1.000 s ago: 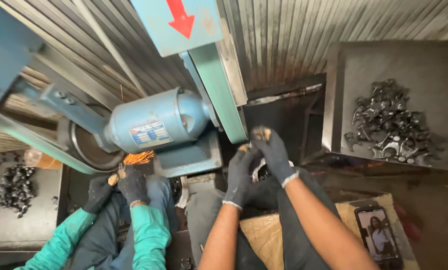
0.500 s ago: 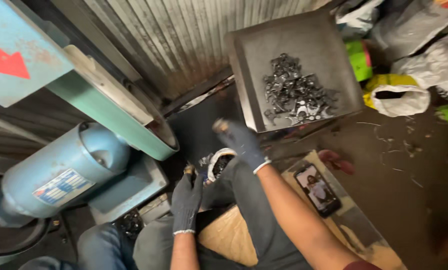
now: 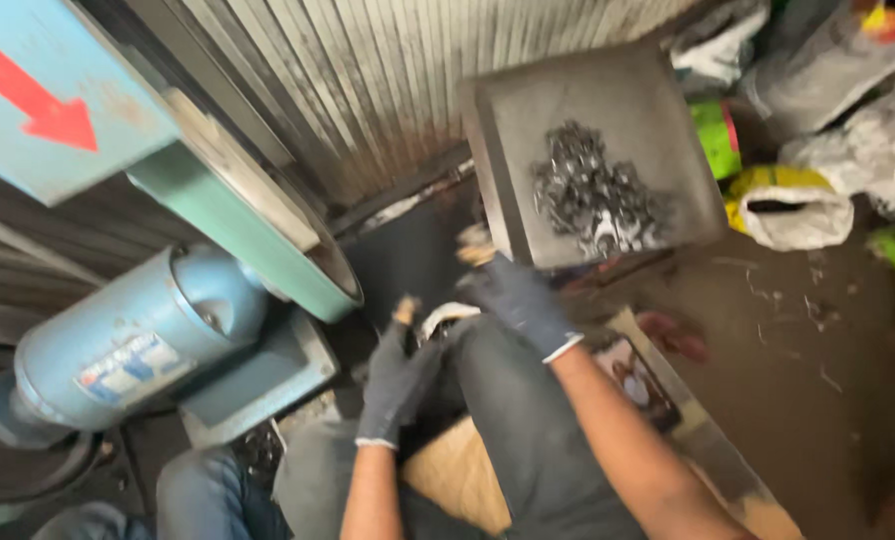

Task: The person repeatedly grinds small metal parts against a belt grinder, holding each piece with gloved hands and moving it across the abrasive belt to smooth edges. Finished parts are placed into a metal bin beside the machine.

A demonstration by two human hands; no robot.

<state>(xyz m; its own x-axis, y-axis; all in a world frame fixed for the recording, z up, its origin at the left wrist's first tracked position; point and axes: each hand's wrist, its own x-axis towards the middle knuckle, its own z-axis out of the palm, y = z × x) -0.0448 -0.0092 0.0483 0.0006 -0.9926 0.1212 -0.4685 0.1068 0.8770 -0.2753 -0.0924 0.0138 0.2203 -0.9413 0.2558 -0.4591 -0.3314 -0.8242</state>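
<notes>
Item: small metal part (blurred), pinched between the thumb and fingertips of the right hand, centre of the frame. The hand wears a dark work glove; its closed fingertips sit just at the lower left corner of the tray. What exactly is pinched cannot be told: only a pale, tan blur at the fingertips.

Item: left hand, lower centre, also in a dark glove. Fingers curled loosely, thumb tip up beside a pale ring-shaped piece on the lap. Whether it grips anything cannot be told.

Item: tray, upper centre to upper right, dark grey, flat, low rim, tilted towards the viewer. Holds a pile of metal parts, clustered near its middle; bare surface all round.

Item: motor, blue, round-bodied, lower left, on a pale green base. Green belt guard running up to the upper left.

Item: phone, lower centre right, on a flat board beside the right forearm.

Item: sacks and bags, upper right, on the dirt floor.

Handling note, as a judgement: the right hand would do best to keep the pinch firm until it is over the bare part of the tray, beyond the rim, and release low, since the tray slopes and a piece dropped at the corner could roll off.
</notes>
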